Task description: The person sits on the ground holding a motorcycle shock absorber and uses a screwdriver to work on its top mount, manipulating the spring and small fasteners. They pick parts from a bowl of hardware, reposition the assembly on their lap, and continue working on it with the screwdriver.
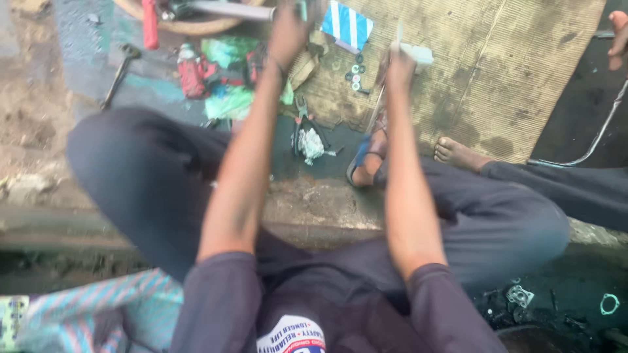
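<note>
I sit with both arms stretched forward over a dirty floor. My left hand [288, 33] is blurred and reaches the end of a grey metal tube [229, 10] at the top edge; its grip is unclear. My right hand [399, 64] is closed around a thin metal rod [375, 108] that slants down toward my sandalled foot [365, 162]. A small white block [418, 53] lies just beyond that hand. Several washers and nuts [355, 72] sit between my hands.
A worn cardboard mat [497, 65] covers the floor ahead. On the left lie a blue-and-white box [347, 25], red parts [193, 73], green bags [229, 101], pliers [302, 108], a white rag [311, 145] and a wrench [121, 68]. Another person's bare foot [458, 153] and hand [618, 36] are at the right.
</note>
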